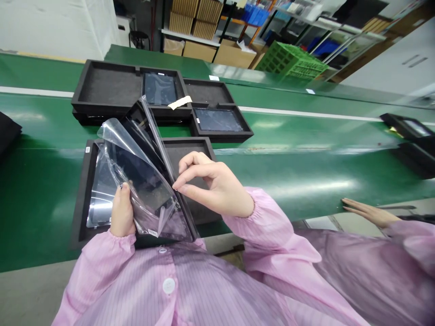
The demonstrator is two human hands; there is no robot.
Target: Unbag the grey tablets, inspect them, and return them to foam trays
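Observation:
My left hand (123, 212) is closed around the left edge of a glossy black screen panel (183, 222), which is tilted up in front of my body. A clear plastic film (136, 158) lies over the panel, its upper part curled away from the glass. At the panel's right edge my right hand (212, 183) has thumb and index finger pinched together on the film's edge. Underneath is a black foam tray (190, 147); another film-covered screen (102, 194) rests in its left compartment, partly hidden by my left hand and the panel.
Stacked foam trays (107, 83) with screens stand farther back on the green conveyor belt (288, 167); a strip of yellowish tape (180, 103) lies on one rim. More trays (409, 127) sit far right. A co-worker's hand (370, 213) rests at the belt's near edge.

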